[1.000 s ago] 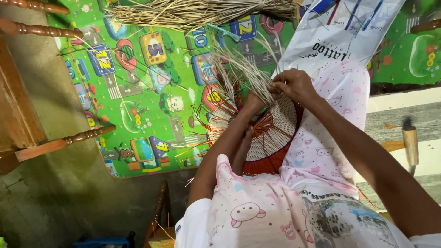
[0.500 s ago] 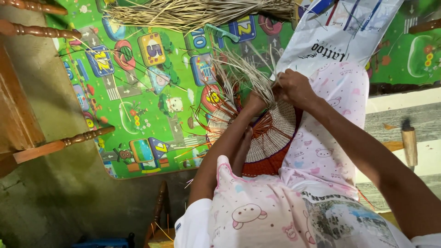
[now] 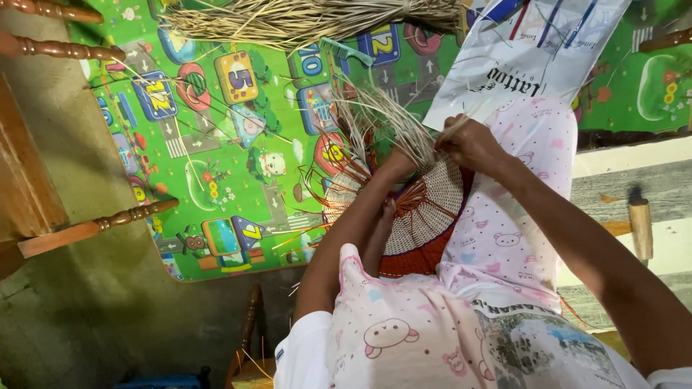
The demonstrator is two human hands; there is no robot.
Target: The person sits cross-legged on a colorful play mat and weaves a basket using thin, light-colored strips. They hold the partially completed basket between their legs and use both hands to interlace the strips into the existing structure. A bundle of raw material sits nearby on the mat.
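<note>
A round woven piece, pale in the middle with an orange-brown rim, rests on my lap. Loose pale straw strands fan up from its far edge. My right hand pinches some of these strands at the top rim. My left hand presses against the weave's upper left edge, fingers mostly hidden behind the strands. Orange strands stick out to the left.
A green children's play mat covers the floor. A large bundle of dry straw lies at its far edge, with a white printed bag beside it. Wooden chair legs stand left; a wooden-handled tool lies right.
Both hands shifted slightly on the weave's top rim while working the strands; the loose straw fan moved a little. Otherwise the scene is the same.
</note>
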